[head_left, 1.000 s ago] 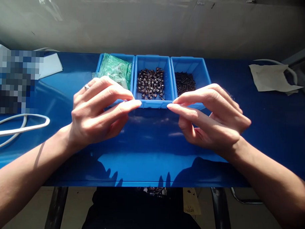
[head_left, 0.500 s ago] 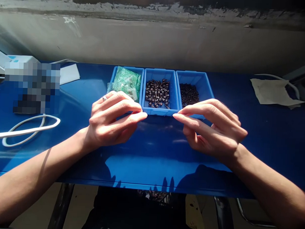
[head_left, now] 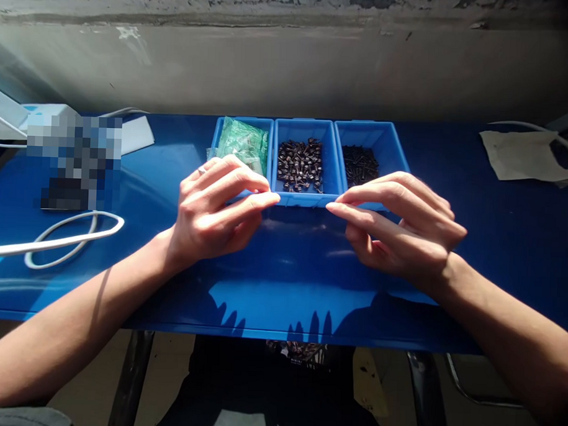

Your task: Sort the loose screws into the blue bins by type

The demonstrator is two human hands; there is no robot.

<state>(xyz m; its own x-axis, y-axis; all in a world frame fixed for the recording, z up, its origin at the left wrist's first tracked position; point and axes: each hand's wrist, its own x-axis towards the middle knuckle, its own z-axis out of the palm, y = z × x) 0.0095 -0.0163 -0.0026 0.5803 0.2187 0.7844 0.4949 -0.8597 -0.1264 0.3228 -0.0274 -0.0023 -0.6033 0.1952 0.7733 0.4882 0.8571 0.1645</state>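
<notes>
The left hand (head_left: 214, 210) and right hand (head_left: 409, 227) hover over the surface (head_left: 291, 260), each grip pressed thumb to forefinger, nothing visible between. Bolts (head_left: 299, 164) lie in the middle bin (head_left: 305, 200) near the surface's far edge; a light touch should suit such small pieces.

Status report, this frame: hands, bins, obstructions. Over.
Left hand, right hand: pinched, nothing visibly held. Middle bin holds dark fasteners. Hands partly hide outer bins.

A silvery ring (head_left: 202, 170) circles a finger of the left hand (head_left: 209, 213), left of centre; both forearms (head_left: 104, 306) are bare. Black clothing (head_left: 268, 389) fills the bottom centre, and dark grey fabric (head_left: 23, 417) shows at lower left.
</notes>
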